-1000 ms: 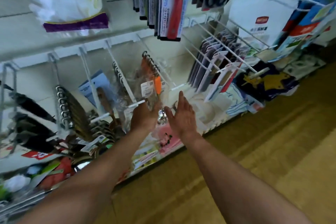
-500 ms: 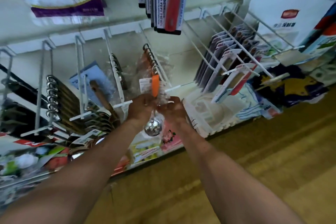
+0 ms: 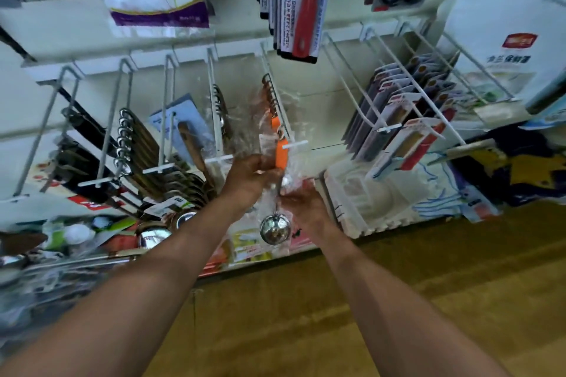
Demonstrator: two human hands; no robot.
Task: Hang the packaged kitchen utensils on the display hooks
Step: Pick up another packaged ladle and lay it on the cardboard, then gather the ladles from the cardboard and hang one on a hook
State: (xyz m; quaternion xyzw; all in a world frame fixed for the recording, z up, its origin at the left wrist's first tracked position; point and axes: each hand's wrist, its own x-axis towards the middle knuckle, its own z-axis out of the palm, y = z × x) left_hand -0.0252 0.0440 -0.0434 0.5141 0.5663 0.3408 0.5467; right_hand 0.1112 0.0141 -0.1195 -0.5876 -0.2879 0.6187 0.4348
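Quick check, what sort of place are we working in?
Probably a shop's kitchenware aisle: wire display hooks on the wall, packaged utensils hung in rows, and left hand and right hand holding a bagged scoop.

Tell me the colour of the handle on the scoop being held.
The scoop has an orange handle; head view shows it best.

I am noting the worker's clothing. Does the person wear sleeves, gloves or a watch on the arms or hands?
Nothing worn shows. The left hand and right hand have no gloves, both forearms are bare to the picture's edge, and neither wrist carries a watch or band. Fingers are too hidden to judge rings.
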